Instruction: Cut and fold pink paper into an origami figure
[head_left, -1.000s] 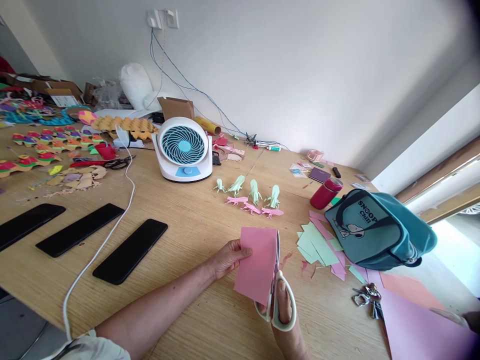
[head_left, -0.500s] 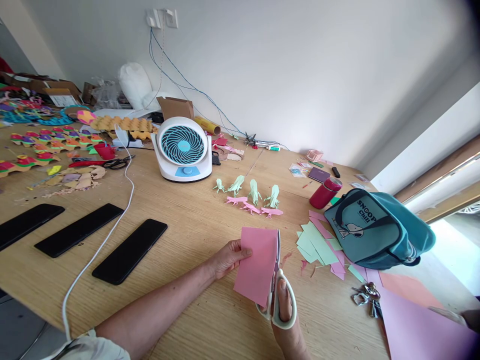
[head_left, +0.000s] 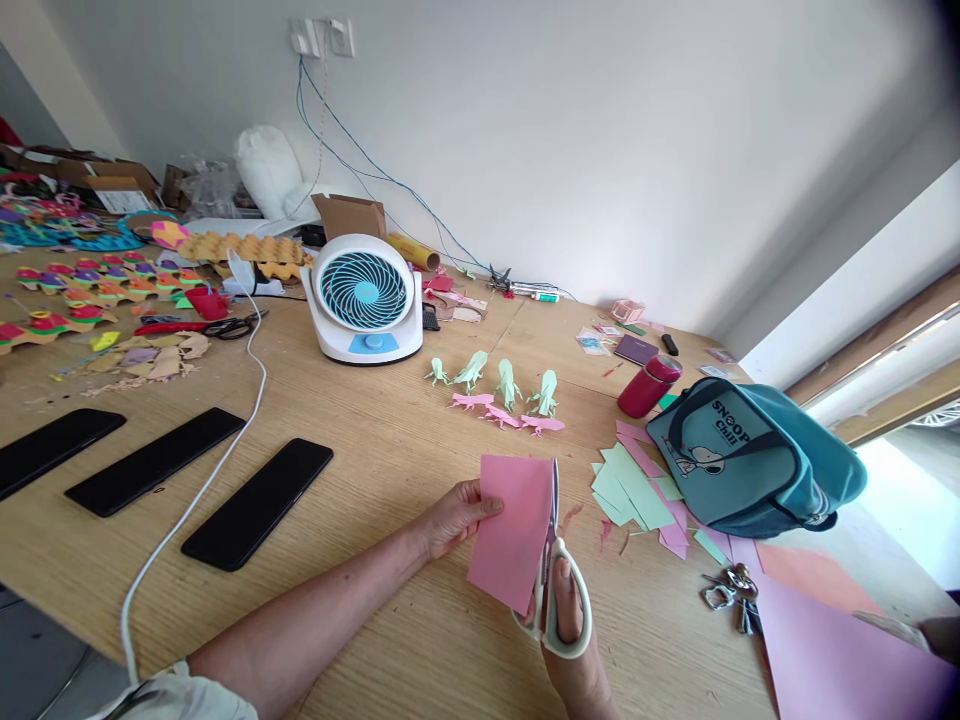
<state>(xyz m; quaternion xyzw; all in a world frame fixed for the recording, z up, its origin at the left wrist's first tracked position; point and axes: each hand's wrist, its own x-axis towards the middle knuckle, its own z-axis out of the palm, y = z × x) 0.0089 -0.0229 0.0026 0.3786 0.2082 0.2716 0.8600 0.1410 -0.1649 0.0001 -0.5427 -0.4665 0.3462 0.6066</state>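
My left hand (head_left: 459,517) pinches the left edge of a pink sheet of paper (head_left: 513,530), held tilted above the table. White-handled scissors (head_left: 576,620) are in my right hand (head_left: 571,640), with the thumb through one loop. Their blades lie along the sheet's right edge, and part of the lower blade and the other fingers are hidden behind the paper. Beyond the sheet stand several green folded paper insects (head_left: 507,384), with pink folded paper insects (head_left: 501,414) in front of them. Loose green paper pieces (head_left: 630,488) lie to the right.
A teal bag (head_left: 739,455), a red bottle (head_left: 649,386), keys (head_left: 736,592) and a large pink sheet (head_left: 832,650) are on the right. A white fan (head_left: 365,300) stands at the back. Several black phones (head_left: 259,505) and a white cable (head_left: 196,508) lie left.
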